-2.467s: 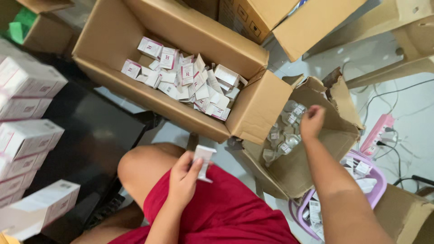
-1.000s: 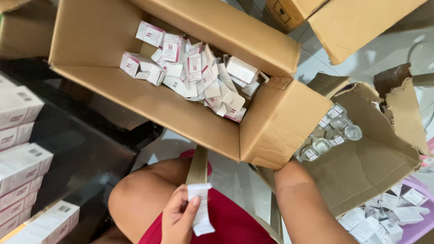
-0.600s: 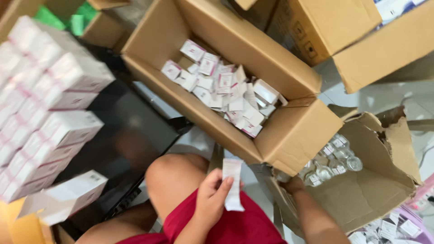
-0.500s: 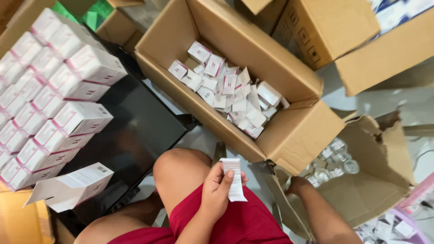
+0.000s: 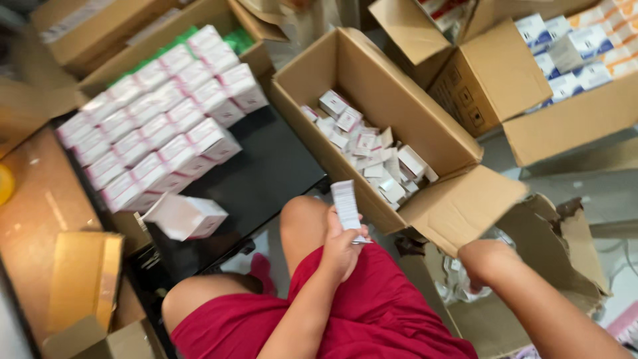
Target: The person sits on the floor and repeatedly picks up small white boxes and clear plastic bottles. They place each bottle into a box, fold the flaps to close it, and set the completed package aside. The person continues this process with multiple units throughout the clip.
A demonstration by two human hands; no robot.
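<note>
- Head view, set against the frame half a second earlier: the left hand [image 5: 342, 246] keeps its grip clenched on the small white carton [image 5: 347, 205], held upright over the lap in red shorts [image 5: 372, 312]; the view has swung left, bringing more of the stacked boxes and the wooden tabletop [image 5: 46, 206] into sight.
- Right hand [image 5: 485, 259]: now resting at the mouth of the torn cardboard box [image 5: 551, 266] on the right; fingers hidden behind the flap, so whether the grip is clenched or released cannot be told.
- Torn cardboard box: contents mostly hidden; something clear and plastic shows near the wrist.
- Large open cardboard box [image 5: 412, 113], ahead of the knee: a loose heap of small white cartons [image 5: 369, 149] along its bottom, one flap folded out toward the right hand.
- Black tray [image 5: 266, 179], left of the large box: rows of white-and-pink boxes [image 5: 159, 113] stacked at its far end, one white box [image 5: 186, 216] lying tipped at the near edge; near half bare.
- Far right box [image 5: 571, 113]: white-and-blue cartons [image 5: 565, 46] packed on top.
- Open room: narrow strip of floor between knee, tray and large box; boxes close in on all sides.
</note>
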